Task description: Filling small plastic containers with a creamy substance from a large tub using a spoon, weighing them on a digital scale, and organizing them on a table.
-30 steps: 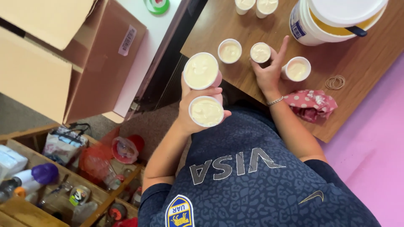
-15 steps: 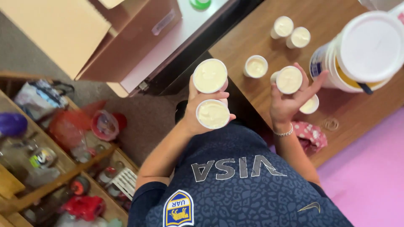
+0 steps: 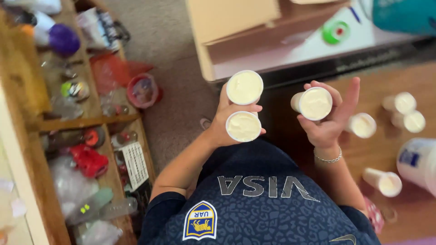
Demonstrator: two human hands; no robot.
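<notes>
My left hand (image 3: 225, 120) holds two small white cups filled with a cream-coloured mixture, an upper cup (image 3: 245, 87) and a lower cup (image 3: 244, 126), in front of my dark blue shirt. My right hand (image 3: 328, 115) grips a third filled cup (image 3: 313, 103), raised off the brown wooden table (image 3: 363, 154). Several more filled cups stand on the table to the right, the nearest one (image 3: 362, 125) just beyond my right fingers, two more (image 3: 411, 113) farther right, and one (image 3: 384, 181) near my right forearm.
A big white tub with a blue label (image 3: 418, 163) sits at the right edge. A cardboard box (image 3: 236, 31) and a white surface with a green lid (image 3: 335, 31) lie ahead. Wooden shelves (image 3: 81, 122) crammed with clutter run along the left, with carpet between.
My right hand has lifted one cup off the table and brought it towards the two in my left hand. The view has swung, so shelves and table shifted right.
</notes>
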